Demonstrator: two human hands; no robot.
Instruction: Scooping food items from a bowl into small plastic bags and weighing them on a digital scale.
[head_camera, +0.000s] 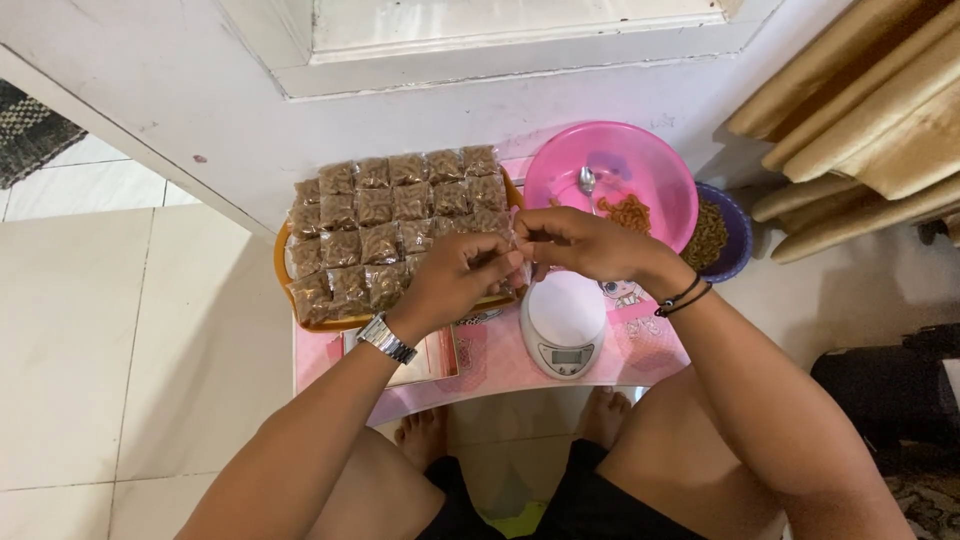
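1. We saw the small pink desk (500, 365) spread beneath and toward us from the fingers, carrying everything else.
2. The orange tray (283, 262) lay just beyond and to the left of the fingers, packed with rows of small clear bags of brown snack (380, 215); the nearest bags sat right under the left knuckles.
3. The pink bowl (640, 165) stood just beyond the right fingers, holding a metal spoon (587, 180) and a small heap of orange-brown snack (630, 212).
4. A purple bowl (738, 225) of darker snack sat to the right of the fingers, partly tucked behind the pink one.
5. The white kitchen scale (563, 325) stood directly below the fingers, its platform bare.
6. Our left hand (450, 285), with a metal watch (386, 338) at the wrist, met our right hand (590, 245), which wore dark cord bracelets (682, 297).
7. The fingers (505, 255) of both hands were pinched together on a small clear plastic bag (520, 262), held above the gap between tray and scale; we could barely make out the bag itself, and we could not tell what was in it.
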